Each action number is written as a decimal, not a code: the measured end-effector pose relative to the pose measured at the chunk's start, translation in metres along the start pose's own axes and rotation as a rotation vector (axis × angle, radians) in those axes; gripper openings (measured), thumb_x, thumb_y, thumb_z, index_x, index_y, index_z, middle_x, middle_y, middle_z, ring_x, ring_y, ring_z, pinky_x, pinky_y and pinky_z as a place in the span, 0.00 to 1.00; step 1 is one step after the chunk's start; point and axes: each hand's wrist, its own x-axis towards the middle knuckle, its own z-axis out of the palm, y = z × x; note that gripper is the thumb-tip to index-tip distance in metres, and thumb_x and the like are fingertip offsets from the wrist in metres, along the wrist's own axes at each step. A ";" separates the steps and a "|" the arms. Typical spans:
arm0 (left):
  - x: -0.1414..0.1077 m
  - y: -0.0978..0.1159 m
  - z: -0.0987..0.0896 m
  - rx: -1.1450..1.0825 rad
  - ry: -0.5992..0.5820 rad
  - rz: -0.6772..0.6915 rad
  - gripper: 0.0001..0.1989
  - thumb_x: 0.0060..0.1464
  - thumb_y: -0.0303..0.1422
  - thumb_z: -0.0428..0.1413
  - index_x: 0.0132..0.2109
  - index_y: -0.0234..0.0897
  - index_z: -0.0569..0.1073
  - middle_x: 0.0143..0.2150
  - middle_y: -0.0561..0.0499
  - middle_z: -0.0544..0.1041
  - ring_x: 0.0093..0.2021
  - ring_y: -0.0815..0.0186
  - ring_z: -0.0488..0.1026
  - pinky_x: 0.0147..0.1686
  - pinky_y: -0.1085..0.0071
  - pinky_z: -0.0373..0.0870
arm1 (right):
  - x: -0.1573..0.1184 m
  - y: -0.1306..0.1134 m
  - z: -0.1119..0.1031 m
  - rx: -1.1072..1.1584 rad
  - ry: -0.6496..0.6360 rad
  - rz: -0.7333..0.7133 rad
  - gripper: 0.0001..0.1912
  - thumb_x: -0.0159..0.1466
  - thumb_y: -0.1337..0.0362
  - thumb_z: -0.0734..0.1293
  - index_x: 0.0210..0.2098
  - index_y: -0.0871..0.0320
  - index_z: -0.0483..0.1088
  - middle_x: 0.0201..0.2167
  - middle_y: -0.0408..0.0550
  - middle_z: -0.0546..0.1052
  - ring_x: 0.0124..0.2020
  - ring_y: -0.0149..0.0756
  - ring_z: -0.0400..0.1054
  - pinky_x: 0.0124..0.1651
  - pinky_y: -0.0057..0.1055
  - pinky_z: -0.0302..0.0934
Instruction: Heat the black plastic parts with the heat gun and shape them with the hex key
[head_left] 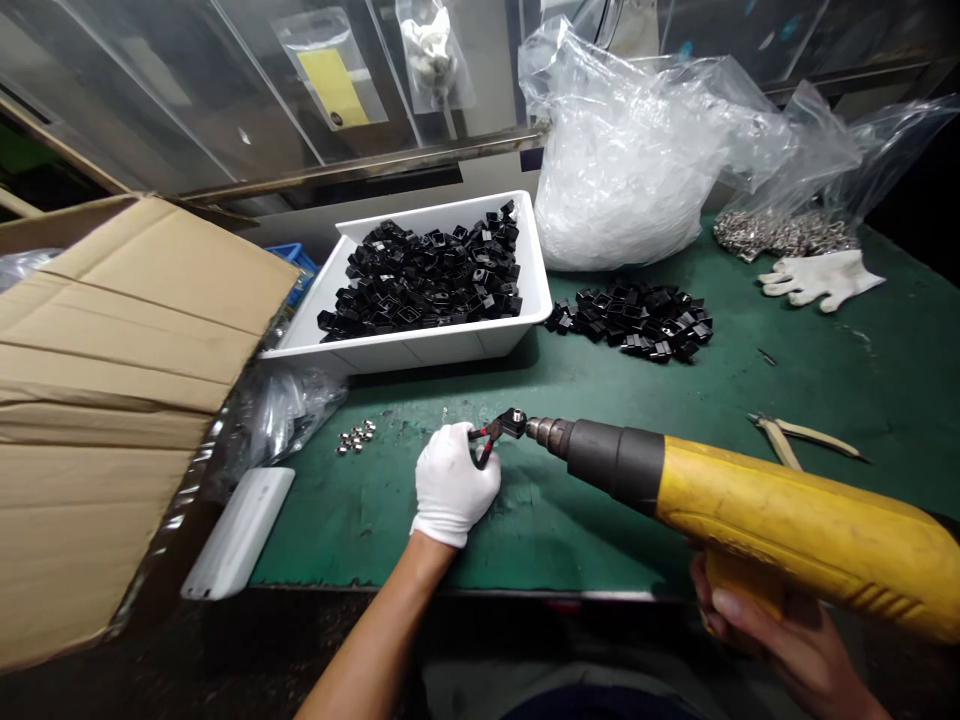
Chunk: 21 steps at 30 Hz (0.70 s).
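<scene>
My left hand (pixel 454 485), in a white glove, is closed round small black pliers (pixel 489 432) with red on the handles. At the pliers' jaws is a small black part with a metal piece (pixel 517 417) in it. Bare, my right hand (pixel 780 635) grips the handle of a yellow heat gun (pixel 787 520) from below. The gun's metal nozzle (pixel 550 436) points left, just beside the black part. Several small metal pieces (pixel 355 437) lie on the green table (pixel 600 540) to the left of my gloved hand.
Behind my hands stands a white tray (pixel 420 348) of black parts, with a loose pile (pixel 637 318) beside it. Plastic bags (pixel 622 160), a white glove (pixel 821 278) and cream-handled pliers (pixel 780 438) lie to the right. At the left are a cardboard box (pixel 112 400) and a white object (pixel 240 532).
</scene>
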 end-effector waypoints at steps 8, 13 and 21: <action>0.000 -0.001 0.000 -0.008 -0.002 -0.006 0.10 0.50 0.34 0.57 0.41 0.40 0.67 0.36 0.46 0.73 0.39 0.53 0.74 0.38 0.62 0.68 | 0.001 0.000 -0.001 -0.025 -0.008 -0.007 0.13 0.64 0.52 0.71 0.37 0.56 0.75 0.28 0.48 0.75 0.25 0.38 0.65 0.27 0.35 0.61; 0.000 0.000 0.000 -0.005 -0.008 -0.005 0.09 0.50 0.34 0.57 0.40 0.40 0.67 0.36 0.46 0.73 0.39 0.53 0.74 0.37 0.62 0.68 | 0.001 0.001 -0.001 -0.006 -0.004 -0.012 0.12 0.64 0.53 0.70 0.38 0.55 0.76 0.30 0.49 0.76 0.25 0.37 0.66 0.28 0.35 0.62; 0.000 0.000 0.000 0.001 0.000 0.000 0.10 0.51 0.34 0.57 0.41 0.40 0.68 0.36 0.46 0.74 0.39 0.53 0.74 0.38 0.62 0.68 | 0.000 0.003 -0.002 -0.001 0.018 0.016 0.16 0.63 0.54 0.71 0.47 0.55 0.75 0.31 0.49 0.76 0.25 0.39 0.67 0.28 0.36 0.63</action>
